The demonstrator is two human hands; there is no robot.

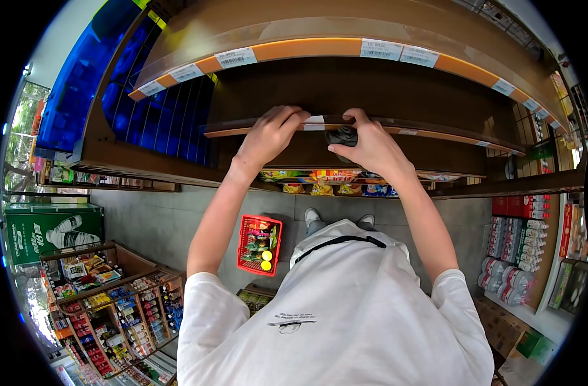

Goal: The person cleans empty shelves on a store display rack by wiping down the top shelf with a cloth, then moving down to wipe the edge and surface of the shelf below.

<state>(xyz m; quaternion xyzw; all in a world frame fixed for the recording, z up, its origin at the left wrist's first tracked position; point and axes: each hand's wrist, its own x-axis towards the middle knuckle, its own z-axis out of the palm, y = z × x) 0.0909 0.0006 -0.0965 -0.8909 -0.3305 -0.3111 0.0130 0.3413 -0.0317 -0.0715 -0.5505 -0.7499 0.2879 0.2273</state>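
My left hand (271, 136) is at the orange front strip (242, 130) of a brown shelf, its fingers curled over the strip's top edge beside a white price label (314, 123). A crumpled dark grey cloth (340, 136) is bunched in my right hand (373, 143), held between thumb and fingers against the same strip. The right index finger bends over the top of the strip, and part of the cloth is hidden behind the hand.
Above is another shelf with price labels (380, 49). Snack bags (335, 175) fill the lower shelves. A red basket (241, 248) with goods stands on the floor by my feet. Bottle packs (506, 283) are at right, a display rack (117, 315) at left.
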